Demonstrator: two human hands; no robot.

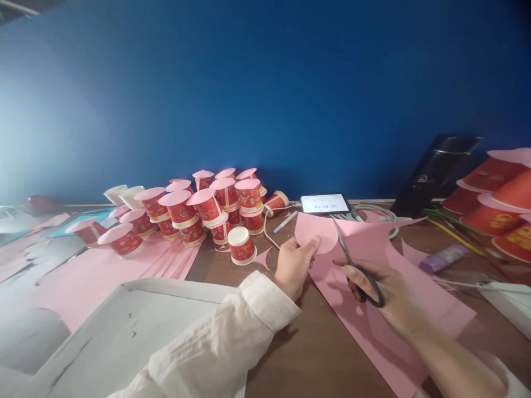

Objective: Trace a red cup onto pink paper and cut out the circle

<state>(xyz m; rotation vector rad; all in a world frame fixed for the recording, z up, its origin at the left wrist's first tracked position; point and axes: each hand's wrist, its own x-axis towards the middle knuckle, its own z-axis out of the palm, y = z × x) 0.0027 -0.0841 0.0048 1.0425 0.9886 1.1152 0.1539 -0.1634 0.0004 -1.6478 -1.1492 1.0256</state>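
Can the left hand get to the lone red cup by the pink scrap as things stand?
Probably not right away: the left hand is pinching the pink paper that the right hand is cutting with scissors. The red cup stands just beyond it, with nothing in between.

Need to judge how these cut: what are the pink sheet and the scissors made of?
The pink sheet looks like thin matte paper: it bends up off the table where the left hand pinches it. The scissors in the right hand show grey metal-looking blades and glossy black, probably plastic handles.
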